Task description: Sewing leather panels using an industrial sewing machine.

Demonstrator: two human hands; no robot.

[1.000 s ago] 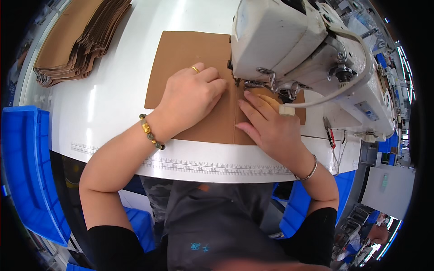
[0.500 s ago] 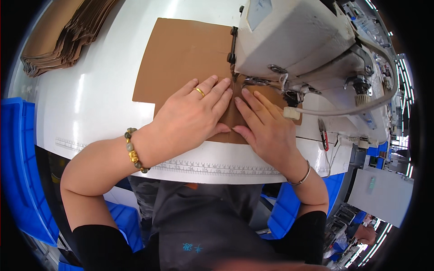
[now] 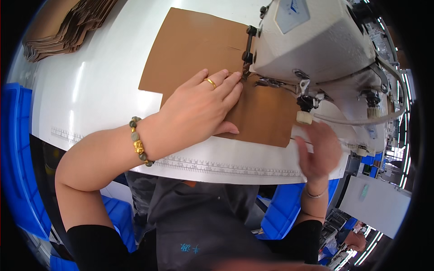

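A flat brown leather-like panel [image 3: 194,45] lies on the white table, partly beneath the head of a sewing machine [image 3: 312,49]. My left hand [image 3: 199,106] rests flat on the panel, fingers extended, their tips close to the machine's needle area [image 3: 246,72]. It grips nothing. Off the panel's right edge, my right hand [image 3: 322,151] hovers over or touches the tabletop below the machine. Motion blurs its fingers, so whether it holds anything cannot be made out.
A stack of similar brown panels [image 3: 68,31] sits at the far left. Ruler markings [image 3: 217,169] run along the table's front edge. Blue bins stand at the left [image 3: 20,158] and below the table at the right [image 3: 282,212]. A pale hose [image 3: 361,121] loops from the machine.
My right hand has lifted off the panel and moved right, where red-handled thread snips lay; they are now out of sight. My left hand stays on the panel. The whole view has shifted slightly.
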